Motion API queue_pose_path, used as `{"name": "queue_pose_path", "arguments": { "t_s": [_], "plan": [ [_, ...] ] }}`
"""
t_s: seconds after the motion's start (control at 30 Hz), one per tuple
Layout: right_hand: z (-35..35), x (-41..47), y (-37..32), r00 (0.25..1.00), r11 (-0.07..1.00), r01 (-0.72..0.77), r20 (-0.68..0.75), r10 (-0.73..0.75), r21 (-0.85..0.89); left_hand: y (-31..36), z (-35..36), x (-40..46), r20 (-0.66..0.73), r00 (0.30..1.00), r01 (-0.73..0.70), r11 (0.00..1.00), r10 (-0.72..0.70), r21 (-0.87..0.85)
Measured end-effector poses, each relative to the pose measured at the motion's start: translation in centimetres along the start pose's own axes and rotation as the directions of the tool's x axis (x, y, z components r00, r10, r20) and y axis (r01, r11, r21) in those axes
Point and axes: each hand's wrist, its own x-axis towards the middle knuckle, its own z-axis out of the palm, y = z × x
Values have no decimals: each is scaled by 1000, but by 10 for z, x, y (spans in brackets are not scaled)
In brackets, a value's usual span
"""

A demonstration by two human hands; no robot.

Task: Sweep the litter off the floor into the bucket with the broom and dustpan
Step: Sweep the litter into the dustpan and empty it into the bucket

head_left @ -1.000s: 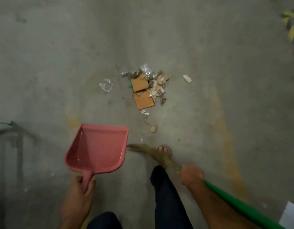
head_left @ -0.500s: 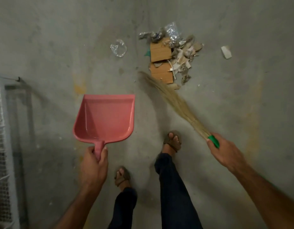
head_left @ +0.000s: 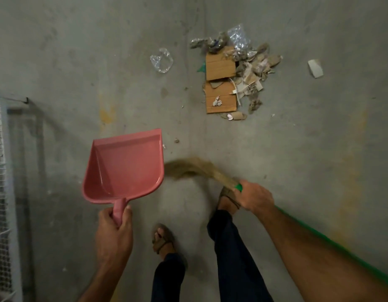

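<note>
Litter pile [head_left: 232, 77] lies well ahead on the concrete floor [head_left: 79, 51]; my left hand [head_left: 114, 232] grips the pink dustpan [head_left: 125, 168], my right hand [head_left: 254, 198] grips the grass broom [head_left: 197, 168].

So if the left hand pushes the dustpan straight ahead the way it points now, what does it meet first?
Probably bare floor at first: the left hand aims the dustpan up-frame, slightly right. The crumpled clear plastic lies roughly on that line; the cardboard pile sits further right.

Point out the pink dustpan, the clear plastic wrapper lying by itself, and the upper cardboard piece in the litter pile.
pink dustpan [head_left: 127, 168]: head view, middle of its inner pan.
clear plastic wrapper [head_left: 161, 60]: head view, centre of the crumpled film.
upper cardboard piece [head_left: 220, 66]: head view, middle of its flat brown face.
</note>
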Motion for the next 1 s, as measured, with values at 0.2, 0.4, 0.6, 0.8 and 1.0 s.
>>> {"name": "queue_pose_path", "arguments": {
  "t_s": [0.2,0.4,0.6,0.8,1.0],
  "plan": [
    [-26,16,19,980,936,-143,-89,180,320,11,13,-8,5,1000,-22,1000,23,-8],
    [-30,-29,69,989,665,-48,-58,136,746,23,1,-8,-65,997,-42,999,41,-19],
    [-27,-76,46,995,793,60,27,-96,607,32,-7,7,-144,989,-39,996,28,-77],
    [-49,-19,-44,995,955,79,38,-94,285,46,2,39,-110,986,-128,992,125,-21],
    [-60,0,-25,977,820,-203,57,204,536,85,11,62,0,990,-141,986,142,-86]
  ]
}}
